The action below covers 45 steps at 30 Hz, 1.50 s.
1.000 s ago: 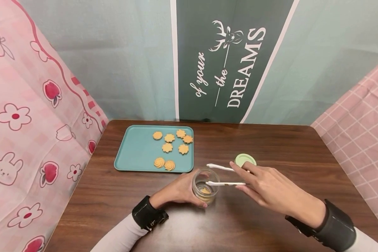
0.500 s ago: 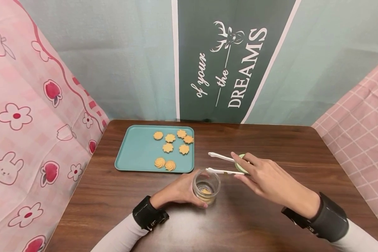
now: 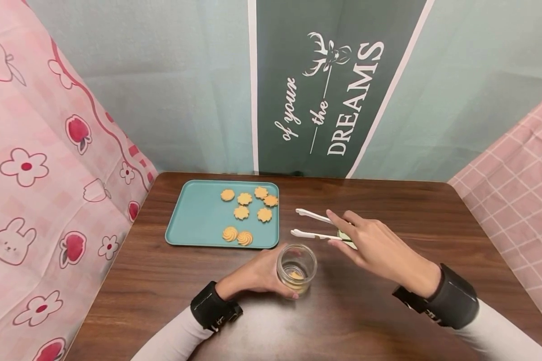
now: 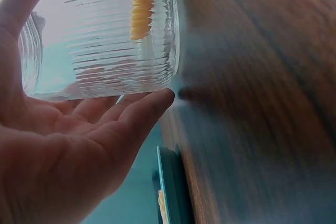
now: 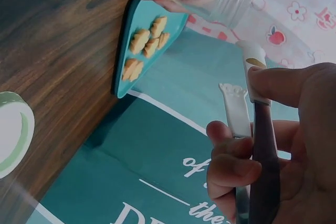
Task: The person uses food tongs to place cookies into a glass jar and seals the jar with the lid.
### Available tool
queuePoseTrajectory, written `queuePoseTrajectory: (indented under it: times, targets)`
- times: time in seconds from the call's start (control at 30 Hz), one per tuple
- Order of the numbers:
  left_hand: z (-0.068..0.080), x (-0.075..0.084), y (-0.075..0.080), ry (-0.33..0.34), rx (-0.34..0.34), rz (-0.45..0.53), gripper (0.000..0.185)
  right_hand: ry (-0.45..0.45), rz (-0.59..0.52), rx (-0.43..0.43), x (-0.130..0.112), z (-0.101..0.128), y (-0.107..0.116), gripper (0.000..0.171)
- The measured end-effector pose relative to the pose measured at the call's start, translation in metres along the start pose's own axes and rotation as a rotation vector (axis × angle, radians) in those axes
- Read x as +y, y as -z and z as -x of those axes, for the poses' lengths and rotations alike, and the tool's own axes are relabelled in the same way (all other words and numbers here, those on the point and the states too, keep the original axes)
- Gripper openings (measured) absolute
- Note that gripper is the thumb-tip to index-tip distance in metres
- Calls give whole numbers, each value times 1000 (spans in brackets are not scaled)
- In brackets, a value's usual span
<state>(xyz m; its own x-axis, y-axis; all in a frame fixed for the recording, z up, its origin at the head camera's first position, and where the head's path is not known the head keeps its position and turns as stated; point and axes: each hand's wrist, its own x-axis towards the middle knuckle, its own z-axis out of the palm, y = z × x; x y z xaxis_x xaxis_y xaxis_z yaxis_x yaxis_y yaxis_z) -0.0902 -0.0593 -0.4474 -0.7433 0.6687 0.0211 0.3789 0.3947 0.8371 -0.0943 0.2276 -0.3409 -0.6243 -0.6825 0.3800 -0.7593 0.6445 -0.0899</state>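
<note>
My left hand (image 3: pixel 264 273) grips a clear ribbed glass jar (image 3: pixel 297 265) that stands upright on the table. At the jar's bottom lies a yellow cookie (image 4: pixel 142 11). In my right hand (image 3: pixel 370 245) is a pair of white-tipped tongs (image 3: pixel 313 234), held between thumb and fingers. Their arms are spread apart, with nothing between the tips, just beyond the jar's rim. Left of the tongs is a teal tray (image 3: pixel 194 215) with several swirl and flower-shaped cookies (image 3: pixel 241 213) toward its right side.
A light green lid (image 5: pixel 16 132) lies on the wooden table (image 3: pixel 388 200), partly hidden behind my right hand in the head view. Patterned curtains (image 3: pixel 185 90) hang at the back and both sides.
My right hand has moved the tongs from over the jar's mouth to the far side of it, away from me and slightly left. The left hand and jar have stayed put.
</note>
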Motion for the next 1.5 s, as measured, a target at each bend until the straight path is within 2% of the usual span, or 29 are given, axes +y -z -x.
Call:
queuePoseTrajectory:
  times: [1.03, 1.5]
  targets:
    - [0, 1, 1, 2, 0, -2, 92, -108, -4, -128, 19, -26, -36, 60]
    - [0, 2, 1, 5, 4, -20, 90, -104, -12, -146, 20, -36, -50, 60]
